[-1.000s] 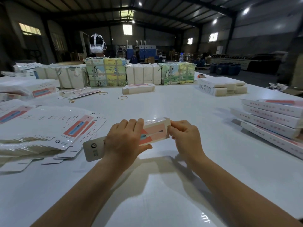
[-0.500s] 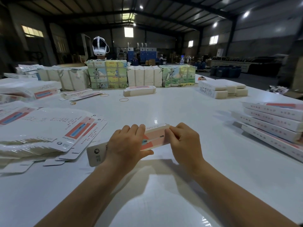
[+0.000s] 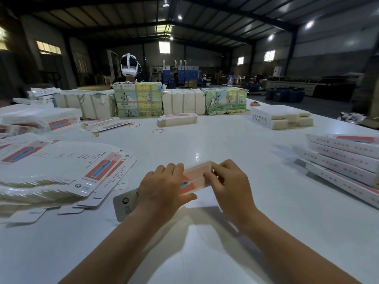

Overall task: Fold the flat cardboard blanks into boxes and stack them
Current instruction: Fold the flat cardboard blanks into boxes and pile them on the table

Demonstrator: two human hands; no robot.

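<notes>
The half-folded box [image 3: 194,178] is in the air just above the white bench [image 3: 205,253], in front of the person, and both hands hold it. It is a long narrow carton with a pink and red print on the side that faces up. The left hand [image 3: 162,191] wraps around the middle of the box, fingers curled over the far edge and thumb under the near edge, so this grip is closed on the box. The right hand [image 3: 229,185] is at the right end of the box; its fingers [image 3: 209,177] are bent and pinch the end there. I cannot see exactly which flap they press. A white end flap [image 3: 125,203] with a small round mark sticks out from the box to the left, past the left wrist.

To the left of the box, a wide pile of flat blanks [image 3: 51,167] lies fanned on the bench, with the same pink and blue print. To the right of the box, well apart, finished boxes [image 3: 340,160] lie in a slanted stack at the bench edge. Beyond the box, far across the bench, one more closed carton [image 3: 177,119] lies alone, with some rubber bands [image 3: 158,131] near it. Behind this stands a row of wrapped bundles [image 3: 180,101], some white and some with colour pictures. A white headset [image 3: 129,65] shows above the bundles.
</notes>
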